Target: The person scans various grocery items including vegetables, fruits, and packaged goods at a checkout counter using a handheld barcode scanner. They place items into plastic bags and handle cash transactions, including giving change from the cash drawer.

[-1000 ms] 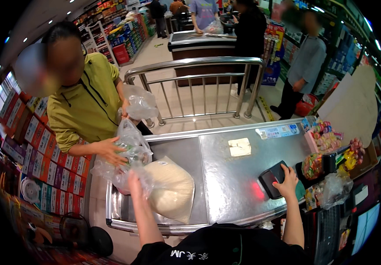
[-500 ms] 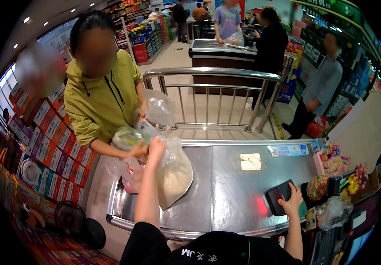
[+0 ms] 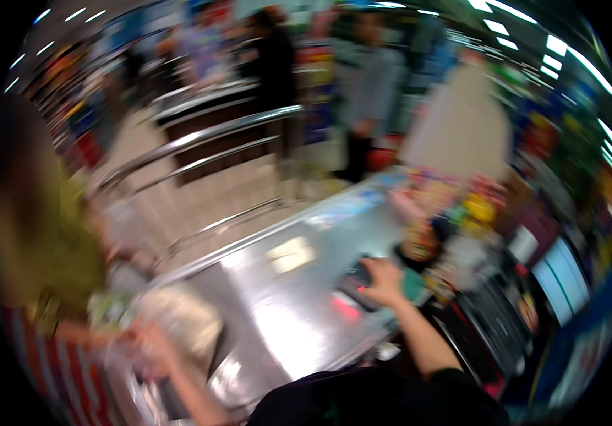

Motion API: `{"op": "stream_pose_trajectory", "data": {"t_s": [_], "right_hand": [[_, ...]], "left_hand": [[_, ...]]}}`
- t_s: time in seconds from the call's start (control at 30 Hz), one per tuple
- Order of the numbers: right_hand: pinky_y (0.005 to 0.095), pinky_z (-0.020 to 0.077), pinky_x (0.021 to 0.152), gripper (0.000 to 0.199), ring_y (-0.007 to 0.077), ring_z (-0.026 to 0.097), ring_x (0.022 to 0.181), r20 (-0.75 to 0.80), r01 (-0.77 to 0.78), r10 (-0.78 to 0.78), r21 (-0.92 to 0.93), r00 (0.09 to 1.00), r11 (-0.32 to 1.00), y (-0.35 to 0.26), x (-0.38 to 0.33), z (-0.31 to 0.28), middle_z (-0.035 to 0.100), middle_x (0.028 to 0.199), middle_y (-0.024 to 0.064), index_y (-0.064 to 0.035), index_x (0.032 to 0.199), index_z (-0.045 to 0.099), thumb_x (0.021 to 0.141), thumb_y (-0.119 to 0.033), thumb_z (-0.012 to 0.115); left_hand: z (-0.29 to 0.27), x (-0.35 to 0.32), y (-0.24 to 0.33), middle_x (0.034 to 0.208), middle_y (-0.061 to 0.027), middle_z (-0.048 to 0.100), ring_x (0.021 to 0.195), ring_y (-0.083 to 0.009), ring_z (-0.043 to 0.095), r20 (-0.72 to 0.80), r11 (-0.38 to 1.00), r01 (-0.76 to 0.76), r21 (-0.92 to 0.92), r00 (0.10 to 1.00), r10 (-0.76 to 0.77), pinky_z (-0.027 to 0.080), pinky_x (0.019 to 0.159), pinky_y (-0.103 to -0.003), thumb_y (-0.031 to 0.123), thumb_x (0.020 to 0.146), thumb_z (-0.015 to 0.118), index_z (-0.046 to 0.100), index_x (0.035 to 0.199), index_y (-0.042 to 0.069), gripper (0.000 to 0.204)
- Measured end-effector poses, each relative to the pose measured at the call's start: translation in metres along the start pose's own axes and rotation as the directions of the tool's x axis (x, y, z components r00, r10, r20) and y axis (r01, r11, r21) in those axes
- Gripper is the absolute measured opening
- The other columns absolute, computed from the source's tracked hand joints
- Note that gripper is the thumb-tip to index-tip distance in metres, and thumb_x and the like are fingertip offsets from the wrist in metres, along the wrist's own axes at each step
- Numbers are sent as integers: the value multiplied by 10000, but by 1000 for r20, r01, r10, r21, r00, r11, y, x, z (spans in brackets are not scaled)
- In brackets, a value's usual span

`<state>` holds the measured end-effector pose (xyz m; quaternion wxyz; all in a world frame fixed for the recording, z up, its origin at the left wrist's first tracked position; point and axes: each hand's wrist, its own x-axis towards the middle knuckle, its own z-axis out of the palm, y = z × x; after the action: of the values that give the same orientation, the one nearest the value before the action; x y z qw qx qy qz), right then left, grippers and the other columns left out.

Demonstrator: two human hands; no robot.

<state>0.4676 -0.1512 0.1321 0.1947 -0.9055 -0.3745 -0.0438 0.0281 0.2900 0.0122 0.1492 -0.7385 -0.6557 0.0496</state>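
Motion smears the whole picture. On the counter my right hand (image 3: 384,280) has its fingers curled over the edge of a dark, box-like scanner (image 3: 354,285), which casts a red glow on the metal. At the lower left, my left hand (image 3: 151,348) is among thin clear plastic bags (image 3: 118,358); its fingers are too blurred to read. Just beyond it a large bag of pale grain (image 3: 182,316) lies on the counter's left end. A bag with something green (image 3: 107,309) is beside it, close to a person in a yellow-green jacket (image 3: 72,248).
The metal counter (image 3: 285,341) runs between my hands, with a pale square patch (image 3: 290,254) on it. Sweets (image 3: 462,202) crowd its right end. A keyboard (image 3: 487,330) and a screen (image 3: 563,277) are at my right. Beyond the counter stands a metal railing (image 3: 214,135).
My view has swung right and tilted, shifting the counter leftward. My left hand has come down from its raised place by the bags. My right hand stays on the scanner.
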Motion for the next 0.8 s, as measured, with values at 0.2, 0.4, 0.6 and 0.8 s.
{"op": "stream_pose_trajectory", "data": {"t_s": [0.2,0.4,0.6,0.8], "right_hand": [[573,310,945,869,304,343,1317,238,139,-179,176,955,975,11,12,20,393,1387,150,-310,1332,437,540,-294,793],[699,137,1044,823,343,99,1422,480,129,-220,217,849,968,5,-29,-14,184,1531,86,-333,1368,421,639,-173,769],[572,310,1027,634,323,311,1337,-108,3,31,300,994,954,11,-121,-9,319,1445,122,-202,1332,471,735,-54,627],[389,477,850,354,325,558,1009,-440,-298,448,369,778,880,81,-253,-55,578,1061,129,-76,1127,590,777,-31,561]], "left_hand": [[-163,-59,48,1163,-197,565,976,-322,582,-426,628,-216,-747,882,-203,472,861,-414,281,898,534,545,1183,-13,409],[-275,-128,147,1096,-192,590,913,-330,590,-599,216,-591,-777,800,33,479,824,-416,320,878,579,576,1127,-5,410],[-323,-218,248,1029,-188,615,849,-337,598,-681,-195,-697,-690,536,499,487,787,-418,358,857,624,608,1071,2,416],[-264,-277,371,1112,-204,491,1092,-374,476,-629,-397,-693,-602,104,770,361,962,-437,74,805,594,542,1063,3,272]]}}
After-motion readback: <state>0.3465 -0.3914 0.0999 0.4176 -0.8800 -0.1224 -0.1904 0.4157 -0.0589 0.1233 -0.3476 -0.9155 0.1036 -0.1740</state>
